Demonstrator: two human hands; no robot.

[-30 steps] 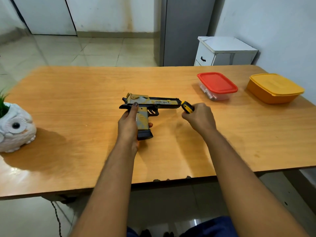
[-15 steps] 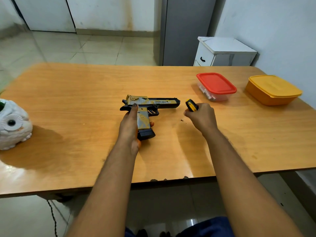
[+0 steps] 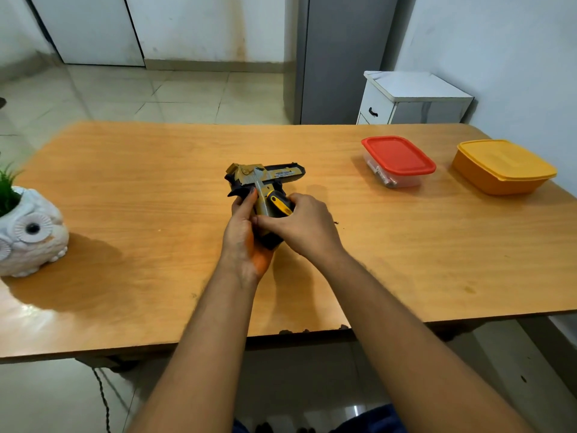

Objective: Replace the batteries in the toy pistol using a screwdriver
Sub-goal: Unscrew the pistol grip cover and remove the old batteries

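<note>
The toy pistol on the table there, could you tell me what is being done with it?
A person is working on the toy pistol at a wooden table. The left hand grips its handle, while the right hand holds a yellow and black screwdriver with its shaft laid against the pistol's side. Whether the tip sits in a screw cannot be told. A red-lidded container and a yellow container sit closed to the right.

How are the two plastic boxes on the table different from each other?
The red-lidded box has clear walls, so small things show inside; the yellow box is opaque, its contents hidden. The red-lidded box looks smaller and lies nearer the hands. Both have lids on and stand at the table's right side.
</note>
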